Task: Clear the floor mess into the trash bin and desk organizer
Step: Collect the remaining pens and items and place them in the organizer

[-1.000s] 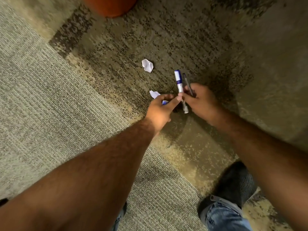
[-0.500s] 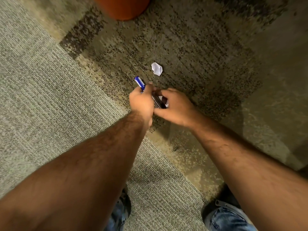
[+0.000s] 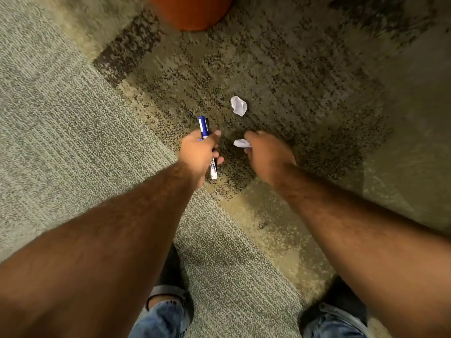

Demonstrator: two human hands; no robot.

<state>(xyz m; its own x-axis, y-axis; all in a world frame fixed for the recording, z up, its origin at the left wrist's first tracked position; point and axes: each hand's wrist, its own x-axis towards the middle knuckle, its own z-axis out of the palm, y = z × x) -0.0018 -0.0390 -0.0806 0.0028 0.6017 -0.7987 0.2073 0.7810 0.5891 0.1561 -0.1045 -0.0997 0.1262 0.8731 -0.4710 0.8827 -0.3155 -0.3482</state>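
Note:
My left hand (image 3: 200, 152) is closed around a white marker with a blue cap (image 3: 214, 170) and a dark pen (image 3: 207, 121) beside it; both stick out above my fist. My right hand (image 3: 266, 154) hovers low over the carpet, its fingers curled at a small crumpled white paper (image 3: 240, 142); whether it is gripped or only touched I cannot tell. A second crumpled white paper (image 3: 238, 106) lies on the carpet just beyond both hands.
An orange round container (image 3: 192, 11) stands on the carpet at the top edge. My two dark shoes (image 3: 170, 279) and jeans cuffs show at the bottom. The patterned carpet (image 3: 61, 118) spreads on all sides.
The marker and pen passed from my right hand into my left, which drew away to the left. My right hand moved onto the near crumpled paper.

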